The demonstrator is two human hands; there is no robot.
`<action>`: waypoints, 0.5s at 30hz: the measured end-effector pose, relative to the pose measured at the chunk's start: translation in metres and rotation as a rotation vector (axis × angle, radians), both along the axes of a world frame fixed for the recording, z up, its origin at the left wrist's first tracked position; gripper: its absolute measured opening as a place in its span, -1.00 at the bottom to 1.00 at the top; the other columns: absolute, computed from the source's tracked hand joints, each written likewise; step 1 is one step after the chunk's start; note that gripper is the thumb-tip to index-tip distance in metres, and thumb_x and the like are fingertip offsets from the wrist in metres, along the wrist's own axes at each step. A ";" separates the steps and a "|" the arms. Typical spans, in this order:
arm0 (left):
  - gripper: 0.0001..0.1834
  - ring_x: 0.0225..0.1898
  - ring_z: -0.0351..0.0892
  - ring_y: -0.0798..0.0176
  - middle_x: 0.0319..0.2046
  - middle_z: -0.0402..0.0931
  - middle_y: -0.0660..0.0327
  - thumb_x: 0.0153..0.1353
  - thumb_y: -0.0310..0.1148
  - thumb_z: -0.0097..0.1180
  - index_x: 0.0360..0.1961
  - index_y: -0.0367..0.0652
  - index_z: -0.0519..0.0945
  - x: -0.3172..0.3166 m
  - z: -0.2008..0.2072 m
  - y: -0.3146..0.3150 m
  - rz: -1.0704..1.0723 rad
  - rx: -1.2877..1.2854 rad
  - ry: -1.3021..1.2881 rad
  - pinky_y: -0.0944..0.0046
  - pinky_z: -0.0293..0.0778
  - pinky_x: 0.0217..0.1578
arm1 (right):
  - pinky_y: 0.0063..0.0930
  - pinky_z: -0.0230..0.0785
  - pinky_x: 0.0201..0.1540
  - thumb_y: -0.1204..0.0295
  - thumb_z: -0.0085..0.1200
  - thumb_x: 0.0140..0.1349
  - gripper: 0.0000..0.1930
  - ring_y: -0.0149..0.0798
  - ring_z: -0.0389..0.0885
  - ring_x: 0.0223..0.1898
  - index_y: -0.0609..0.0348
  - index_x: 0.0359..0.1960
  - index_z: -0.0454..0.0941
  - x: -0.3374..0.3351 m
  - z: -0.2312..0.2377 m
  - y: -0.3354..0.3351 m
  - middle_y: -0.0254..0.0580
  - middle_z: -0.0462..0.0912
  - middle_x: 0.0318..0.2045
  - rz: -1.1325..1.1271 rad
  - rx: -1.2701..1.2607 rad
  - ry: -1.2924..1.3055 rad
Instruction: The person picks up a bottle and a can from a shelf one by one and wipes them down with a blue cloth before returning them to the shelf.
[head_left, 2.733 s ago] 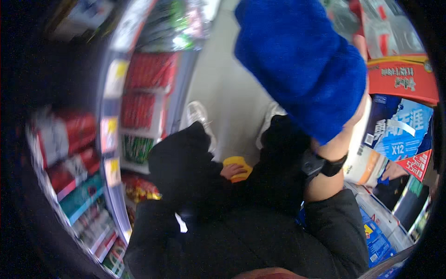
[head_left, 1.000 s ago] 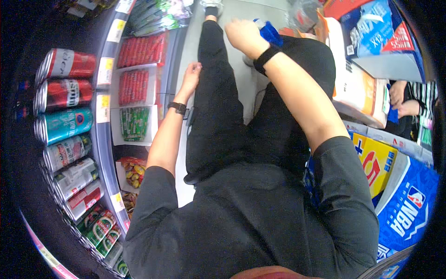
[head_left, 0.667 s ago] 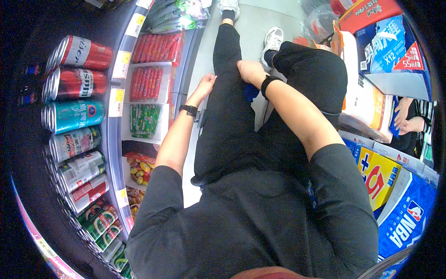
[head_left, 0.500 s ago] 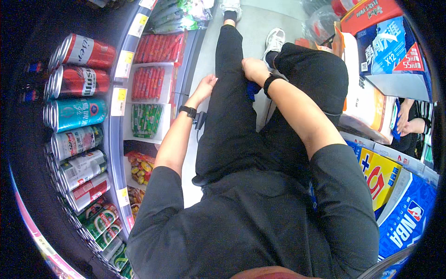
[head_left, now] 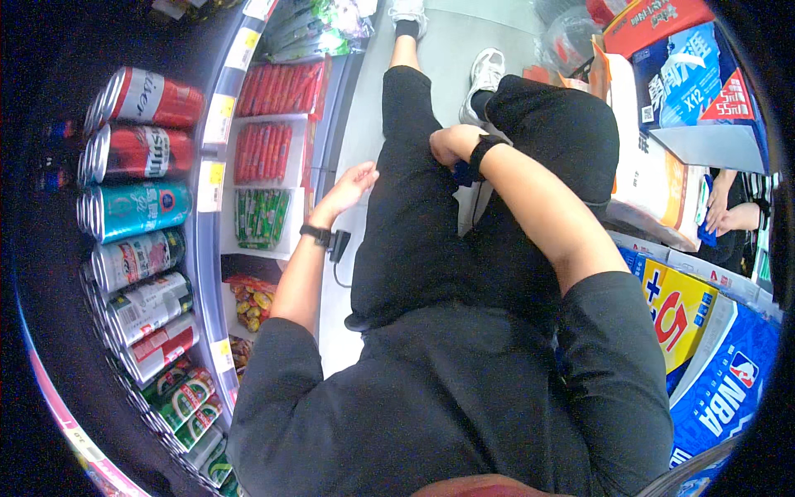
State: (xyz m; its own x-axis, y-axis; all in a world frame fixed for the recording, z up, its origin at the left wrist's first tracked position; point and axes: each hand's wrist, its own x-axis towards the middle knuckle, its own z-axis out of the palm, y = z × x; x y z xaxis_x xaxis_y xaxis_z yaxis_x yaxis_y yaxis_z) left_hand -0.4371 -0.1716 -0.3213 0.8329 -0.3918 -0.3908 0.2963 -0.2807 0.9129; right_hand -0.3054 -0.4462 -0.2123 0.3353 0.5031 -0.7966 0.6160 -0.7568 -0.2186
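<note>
Beside my thigh, over the aisle floor, my left hand (head_left: pixel 351 189) hangs with its fingers loosely curled in. I see nothing between them. On that wrist is a black band with a small dark device (head_left: pixel 338 247) and a cable. Bent over my upper leg, my right hand (head_left: pixel 455 144) is closed, its fingertips mostly hidden. A bit of blue, cloth-like material (head_left: pixel 464 175) shows just under it, and the hand seems to grip it. My left hand is nearest to the shelf with red-wrapped sticks (head_left: pixel 264 153) and green packs (head_left: pixel 262 218).
Rows of drink cans (head_left: pixel 137 211) stand on the left behind a price-label rail (head_left: pixel 211 186). To the right are stacked cartons (head_left: pixel 691 83), a yellow sign (head_left: pixel 675 319) and a blue box (head_left: pixel 720 389). Hands (head_left: pixel 722 207) with blue material show at the far right.
My left hand has come back toward my body and slightly left, its fingers a little looser. My right hand has shifted down slightly, still closed.
</note>
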 end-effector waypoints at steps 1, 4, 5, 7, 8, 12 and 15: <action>-0.78 -0.36 0.29 0.52 -0.40 0.35 0.52 0.53 -0.21 0.01 -0.10 -0.11 0.58 0.006 0.005 -0.010 -0.003 -0.006 0.000 0.43 0.27 -0.31 | -0.02 0.58 0.06 0.33 0.36 0.11 -0.58 0.06 0.73 0.03 0.13 0.04 0.71 -0.001 0.012 -0.001 -0.03 0.73 0.04 0.097 -0.053 0.046; -0.81 -0.22 0.43 0.47 -0.33 0.49 0.43 0.53 -0.27 -0.01 -0.14 -0.13 0.58 0.031 0.014 -0.026 -0.079 -0.054 -0.099 0.38 0.42 -0.13 | -0.04 0.58 0.09 0.31 0.43 0.06 -0.50 0.07 0.71 0.08 0.11 0.08 0.69 0.022 -0.035 -0.011 -0.04 0.70 0.10 0.027 -0.135 0.104; -0.81 -0.22 0.43 0.47 -0.33 0.49 0.43 0.53 -0.27 -0.01 -0.14 -0.13 0.58 0.017 0.016 -0.016 -0.066 -0.059 -0.093 0.38 0.42 -0.13 | -0.05 0.59 0.09 0.31 0.43 0.06 -0.51 0.07 0.70 0.08 0.10 0.08 0.69 0.008 -0.033 0.002 -0.04 0.69 0.11 -0.029 -0.195 0.086; -0.84 -0.15 0.48 0.45 -0.31 0.53 0.40 0.52 -0.35 -0.01 -0.13 -0.17 0.59 -0.007 0.031 0.006 -0.170 0.066 -0.059 0.35 0.44 -0.03 | -0.15 0.58 -0.16 0.44 0.35 0.05 -0.80 0.00 0.76 -0.16 0.12 -0.25 0.77 -0.001 -0.018 -0.009 -0.06 0.79 -0.18 -0.024 0.084 -0.031; -0.86 -0.18 0.41 0.46 -0.32 0.47 0.42 0.45 -0.37 0.06 -0.21 -0.22 0.55 -0.023 0.030 0.011 -0.277 0.089 -0.122 0.33 0.42 -0.09 | -0.12 0.60 -0.07 0.42 0.36 0.08 -0.73 0.03 0.75 -0.07 0.15 -0.14 0.75 -0.002 -0.013 -0.007 0.00 0.76 -0.09 -0.070 0.044 -0.130; -0.82 -0.29 0.33 0.44 -0.43 0.32 0.41 0.46 -0.36 0.05 -0.32 -0.15 0.47 -0.047 0.070 0.016 -0.003 0.192 -0.161 0.32 0.37 -0.24 | -0.11 0.63 -0.02 0.53 0.14 0.10 -0.74 0.09 0.75 -0.05 0.28 -0.16 0.74 0.025 0.055 -0.015 0.13 0.75 -0.10 -0.096 0.264 -0.336; -0.79 -0.36 0.26 0.49 -0.43 0.28 0.45 0.50 -0.32 0.05 -0.33 -0.13 0.43 -0.041 0.118 0.014 0.287 0.090 -0.289 0.37 0.28 -0.33 | -0.08 0.60 -0.18 0.36 0.03 0.23 -0.72 0.10 0.78 -0.25 0.30 -0.27 0.72 0.052 0.126 -0.012 0.14 0.76 -0.30 -0.176 0.599 -0.547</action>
State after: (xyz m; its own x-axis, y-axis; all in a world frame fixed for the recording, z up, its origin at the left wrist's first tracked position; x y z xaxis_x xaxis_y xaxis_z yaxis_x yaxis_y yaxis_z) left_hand -0.4784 -0.1577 -0.2034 0.9839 -0.1024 -0.1467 0.1092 -0.3061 0.9457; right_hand -0.2533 -0.4580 -0.0865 0.7112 0.6941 -0.1119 0.6356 -0.7028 -0.3196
